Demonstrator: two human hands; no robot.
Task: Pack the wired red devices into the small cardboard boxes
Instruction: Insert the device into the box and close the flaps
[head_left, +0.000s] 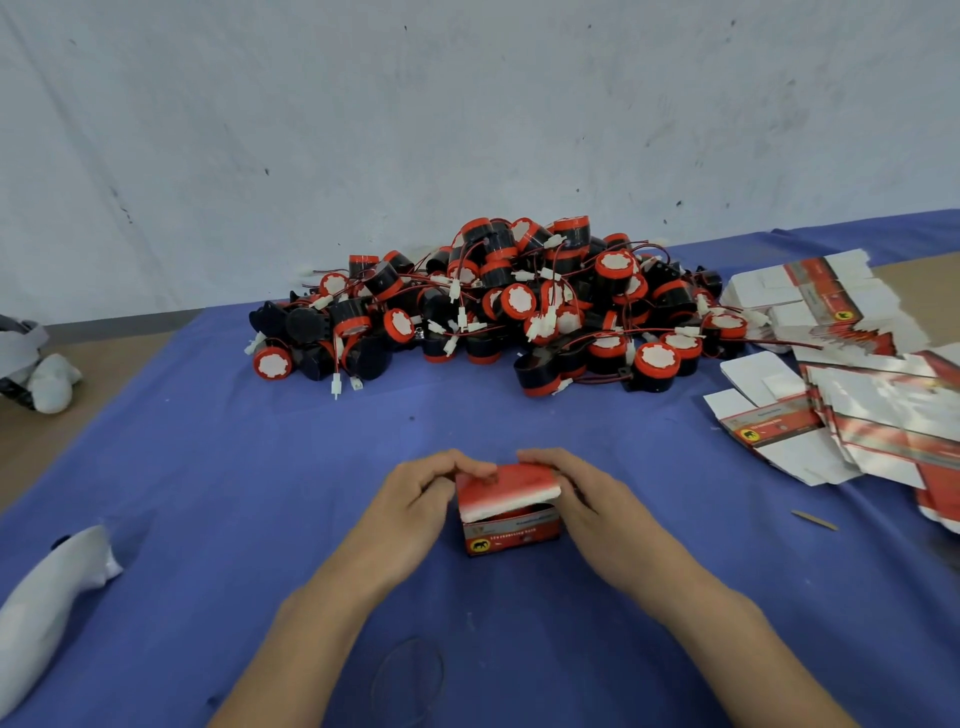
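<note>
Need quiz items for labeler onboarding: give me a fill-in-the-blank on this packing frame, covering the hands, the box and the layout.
1. The small cardboard box sits ____ the left hand and right hand, which both grip it.
2. The wired red devices are piled on a ____ cloth.
3. The flat unfolded boxes lie on the person's ____ side.

Missing words: between; blue; right.
</note>
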